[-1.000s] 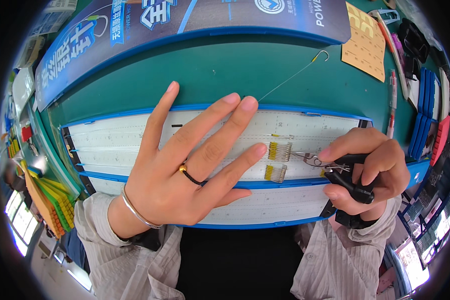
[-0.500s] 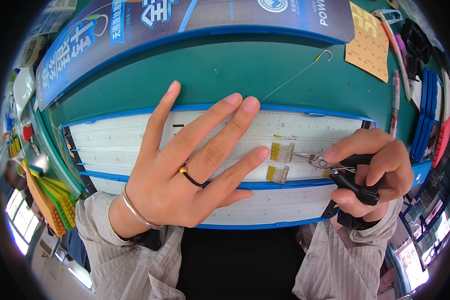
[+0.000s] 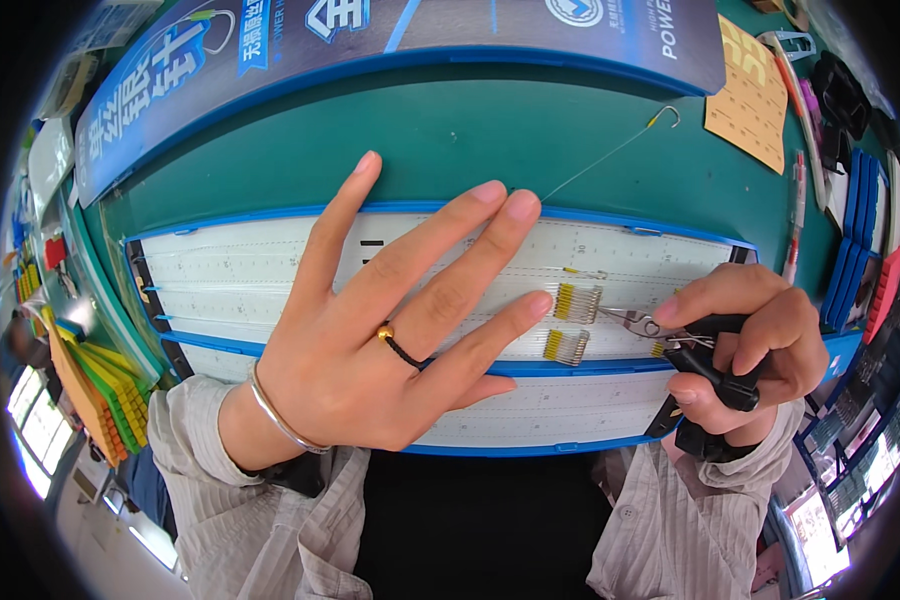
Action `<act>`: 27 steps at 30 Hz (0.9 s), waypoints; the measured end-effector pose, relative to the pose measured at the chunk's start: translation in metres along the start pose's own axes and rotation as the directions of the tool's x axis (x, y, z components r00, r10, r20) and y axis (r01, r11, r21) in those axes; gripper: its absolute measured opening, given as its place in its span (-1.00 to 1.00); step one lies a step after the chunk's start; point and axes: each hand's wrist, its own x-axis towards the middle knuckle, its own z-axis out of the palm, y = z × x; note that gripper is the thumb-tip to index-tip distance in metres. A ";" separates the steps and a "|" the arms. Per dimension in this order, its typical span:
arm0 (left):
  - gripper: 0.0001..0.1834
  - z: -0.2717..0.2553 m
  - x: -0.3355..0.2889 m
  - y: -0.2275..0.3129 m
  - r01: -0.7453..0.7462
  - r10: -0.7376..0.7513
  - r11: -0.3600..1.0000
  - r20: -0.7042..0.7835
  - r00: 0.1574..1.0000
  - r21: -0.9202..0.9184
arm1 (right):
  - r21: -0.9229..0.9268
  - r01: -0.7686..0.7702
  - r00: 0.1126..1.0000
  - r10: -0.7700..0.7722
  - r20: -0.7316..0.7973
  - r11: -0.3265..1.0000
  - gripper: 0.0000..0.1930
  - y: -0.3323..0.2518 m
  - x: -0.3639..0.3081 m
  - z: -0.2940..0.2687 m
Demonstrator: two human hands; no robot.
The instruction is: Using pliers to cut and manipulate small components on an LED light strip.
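Note:
My left hand (image 3: 400,330) is spread flat over a long white case (image 3: 530,410) with blue edges and ruler marks. Under its middle fingertips ends a thin clear line (image 3: 602,160), running up to a fishing hook (image 3: 668,116) with a yellow binding on the green surface. Two rows of yellow-bound hooks, an upper row (image 3: 578,302) and a lower row (image 3: 566,347), lie by the forefinger. My right hand (image 3: 755,335) is closed around black-handled snips (image 3: 635,321), their metal tips beside the upper row. Whether the blades are apart is unclear.
A printed blue-grey lid (image 3: 440,50) spans the far side of the green mat (image 3: 420,130). At the right are an orange card (image 3: 745,100), a red-and-white pen (image 3: 795,215) and blue cases (image 3: 855,240). Coloured foam pieces (image 3: 95,375) stand at the left.
My left hand has shifted slightly right in the picture, and the mat, hooks and line appear shifted the same way. The right hand with the snips has hardly moved.

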 end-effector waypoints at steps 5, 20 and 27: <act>-0.52 0.001 0.000 0.000 -0.003 0.003 1.000 -0.001 1.000 0.003 | -0.011 -0.002 1.000 0.002 -0.004 1.000 -0.51 -0.002 -0.001 0.001; -0.52 0.002 0.001 0.001 -0.067 0.067 0.997 0.012 0.998 0.025 | -0.010 -0.090 0.996 0.089 -0.015 0.996 -0.55 -0.006 -0.007 -0.001; -0.52 0.006 0.000 0.002 -0.061 0.062 0.998 -0.040 0.997 0.032 | -0.032 -0.031 0.999 0.031 0.012 0.999 -0.50 -0.001 -0.005 -0.001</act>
